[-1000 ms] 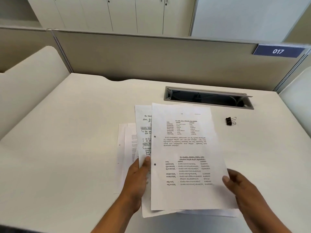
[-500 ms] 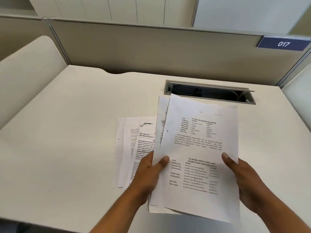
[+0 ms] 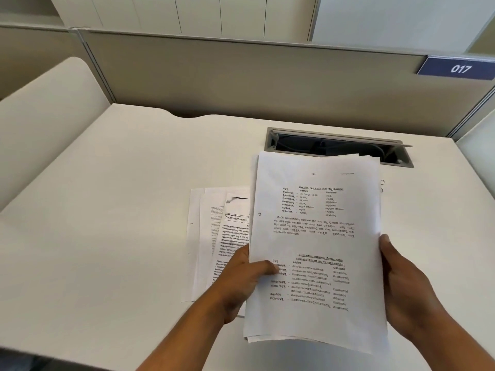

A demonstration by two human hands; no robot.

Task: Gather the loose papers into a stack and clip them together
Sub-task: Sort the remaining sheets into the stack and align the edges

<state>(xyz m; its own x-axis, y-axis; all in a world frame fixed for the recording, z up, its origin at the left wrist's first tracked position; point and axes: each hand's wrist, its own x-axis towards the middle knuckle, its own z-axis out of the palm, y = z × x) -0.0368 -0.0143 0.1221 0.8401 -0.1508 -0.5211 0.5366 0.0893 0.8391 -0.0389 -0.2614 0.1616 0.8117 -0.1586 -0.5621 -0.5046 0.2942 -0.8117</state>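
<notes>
A stack of printed white papers [image 3: 316,236] is lifted off the desk and held upright and tilted toward me. My left hand [image 3: 243,282] grips its left edge, thumb on the front sheet. My right hand [image 3: 404,287] grips its right edge. Several more printed sheets [image 3: 211,236] lie fanned on the desk just left of the held stack, partly hidden behind it and my left hand. Only the wire loops of the black binder clip [image 3: 382,186] peek out past the stack's right edge.
The white desk [image 3: 107,210] has an open cable slot [image 3: 337,145] at the back, right behind the stack's top edge. A beige partition [image 3: 241,81] with a blue 017 plate [image 3: 459,68] closes the back. A curved divider [image 3: 45,113] borders the left.
Both hands raised the held sheets off the desk and shifted them right, squaring them into a neater stack. The binder clip became mostly hidden, and more of the sheets on the desk shows.
</notes>
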